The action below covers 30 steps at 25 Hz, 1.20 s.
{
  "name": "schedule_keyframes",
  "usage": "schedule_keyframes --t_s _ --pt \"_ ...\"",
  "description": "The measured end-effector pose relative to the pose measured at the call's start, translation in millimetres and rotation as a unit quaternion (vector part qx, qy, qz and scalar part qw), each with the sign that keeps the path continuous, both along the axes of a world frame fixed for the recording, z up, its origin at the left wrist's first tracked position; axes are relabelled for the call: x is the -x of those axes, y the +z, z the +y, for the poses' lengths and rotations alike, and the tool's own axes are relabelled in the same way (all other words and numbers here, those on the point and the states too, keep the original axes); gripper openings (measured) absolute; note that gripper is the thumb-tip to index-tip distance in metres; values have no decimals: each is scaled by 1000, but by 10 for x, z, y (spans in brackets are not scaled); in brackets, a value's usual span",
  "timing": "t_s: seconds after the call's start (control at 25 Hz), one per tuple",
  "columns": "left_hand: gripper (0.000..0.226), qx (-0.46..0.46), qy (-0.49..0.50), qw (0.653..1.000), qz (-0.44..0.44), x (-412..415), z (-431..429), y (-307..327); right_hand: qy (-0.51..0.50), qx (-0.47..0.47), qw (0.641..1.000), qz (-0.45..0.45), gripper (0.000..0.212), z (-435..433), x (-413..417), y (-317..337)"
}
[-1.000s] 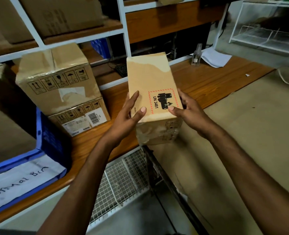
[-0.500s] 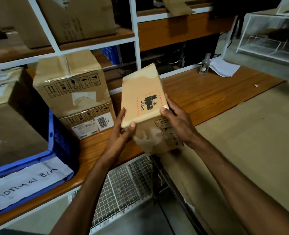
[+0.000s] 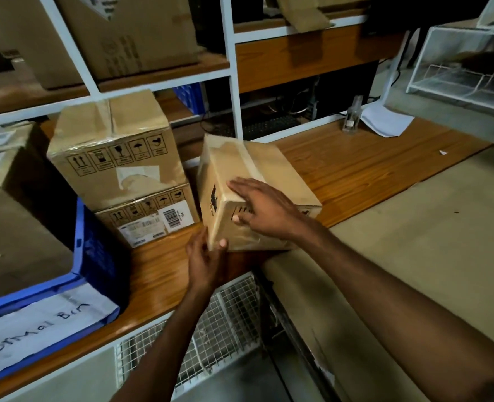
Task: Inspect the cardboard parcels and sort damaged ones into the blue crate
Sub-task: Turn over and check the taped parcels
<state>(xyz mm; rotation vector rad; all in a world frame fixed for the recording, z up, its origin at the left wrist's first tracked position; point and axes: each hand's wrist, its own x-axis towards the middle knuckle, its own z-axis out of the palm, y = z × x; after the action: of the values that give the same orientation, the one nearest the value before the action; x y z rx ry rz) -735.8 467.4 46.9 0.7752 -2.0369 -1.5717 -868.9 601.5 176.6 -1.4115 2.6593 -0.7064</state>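
Parcel [image 3: 264,169] at desk [image 3: 364,172] front edge: corner pinched by left hand [image 3: 205,258], right hand [image 3: 266,211] laid flat. All faces to be checked.

dim indoor light, soft motion blur, wide-angle bending at edges

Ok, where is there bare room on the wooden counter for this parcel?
Widest bare patch: the counter right of the parcel, bordered by the white paper and the beige surface. A narrower strip lies between the blue crate and left hand. Crowded by the stacked boxes.
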Motion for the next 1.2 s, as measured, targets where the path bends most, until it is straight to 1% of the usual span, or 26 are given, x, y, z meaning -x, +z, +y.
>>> schedule_keyframes --t_s 0.04,0.08,0.12,0.16,0.2,0.24,0.28,0.32,0.4,0.48,0.56,0.64,0.72,0.84,0.96,1.08,1.2 --pt "86 64 17 997 -26 2 -13 -28 -37 1 999 22 72 62 48 -178" --pt "84 121 33 992 -33 4 -33 -27 -102 13 993 49 68 140 97 -365" --pt "81 172 35 984 -26 8 -47 2 -185 34 980 66 68 229 157 -533" --pt "77 228 25 973 -18 18 -57 45 -263 54 961 60 69 310 225 -658" --pt "74 287 15 958 -23 36 -60 96 -313 72 947 26 72 363 275 -734" --pt "69 343 13 938 -44 59 -67 137 -325 78 942 -25 78 373 313 -775" --pt "66 389 19 918 -68 89 -73 170 -309 74 946 -67 85 362 338 -799" --pt "64 426 31 900 -90 122 -89 199 -282 64 953 -90 92 332 345 -807" --pt "64 481 45 866 -130 207 -167 269 -238 37 966 -90 103 229 395 -826" --pt "66 515 35 838 -177 343 -286 362 -220 -4 974 -52 103 127 548 -866" --pt "70 548 18 805 -227 493 -411 464 -210 -47 977 6 95 -20 747 -850" --pt "75 570 2 775 -274 657 -511 553 -184 -87 975 84 87 -250 963 -762" --pt "84 578 -16 755 -309 783 -608 597 -154 -114 973 129 81 -543 1105 -666" --pt "93 569 -25 748 -341 951 -730 648 -135 -150 971 128 80 -887 1281 -631" --pt "96 565 -18 747 -350 1115 -817 645 -131 -172 966 139 80 -1026 1437 -653" --pt "95 565 -3 748 -348 1222 -931 617 -127 -165 970 127 79 -1146 1534 -672" --pt "94 576 -9 734 -361 1271 -993 579 -126 -147 973 125 77 -1219 1599 -714"
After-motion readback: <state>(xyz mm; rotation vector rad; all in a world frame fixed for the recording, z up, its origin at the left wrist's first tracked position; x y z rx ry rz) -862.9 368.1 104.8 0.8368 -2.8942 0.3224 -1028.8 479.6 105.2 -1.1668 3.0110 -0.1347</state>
